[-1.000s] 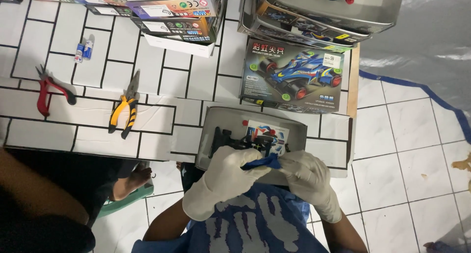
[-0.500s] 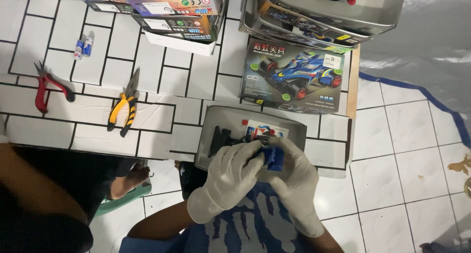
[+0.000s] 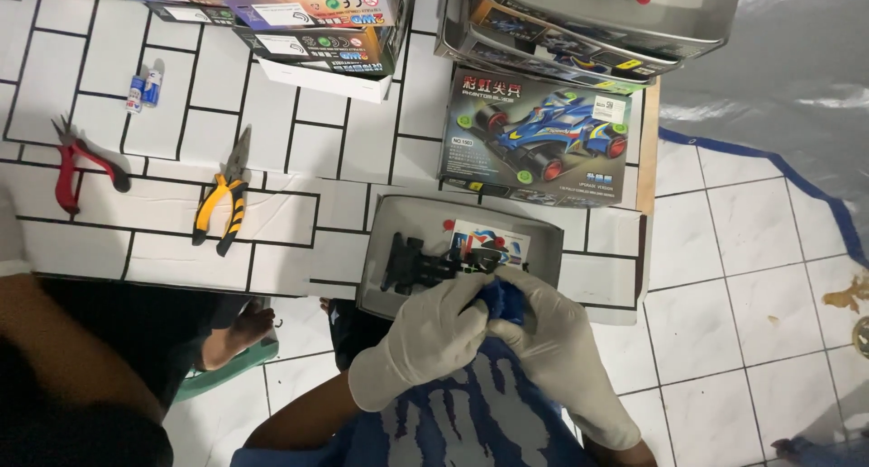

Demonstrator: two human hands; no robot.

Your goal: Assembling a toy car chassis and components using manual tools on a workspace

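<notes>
Both my hands wear white gloves and meet over the near edge of an open grey box tray [image 3: 389, 241]. My left hand [image 3: 425, 336] and my right hand [image 3: 557, 340] are closed together around a small blue plastic part [image 3: 503, 301], mostly hidden between the fingers. Inside the tray lie a black toy car chassis [image 3: 425, 263] and a white sticker sheet [image 3: 493, 241]. The tray sits at the near edge of a low table [image 3: 299, 150] covered in a white brick pattern.
A toy race car kit box [image 3: 543, 141] lies beyond the tray, with more boxes stacked behind [image 3: 317, 19]. Yellow-handled pliers [image 3: 222, 209], red-handled cutters [image 3: 77, 168] and two small tubes [image 3: 145, 87] lie at left. Another person's arm and foot [image 3: 240, 327] are at lower left.
My hands have drawn a little back from the tray toward my body, still closed around the blue part. The view has shifted slightly.
</notes>
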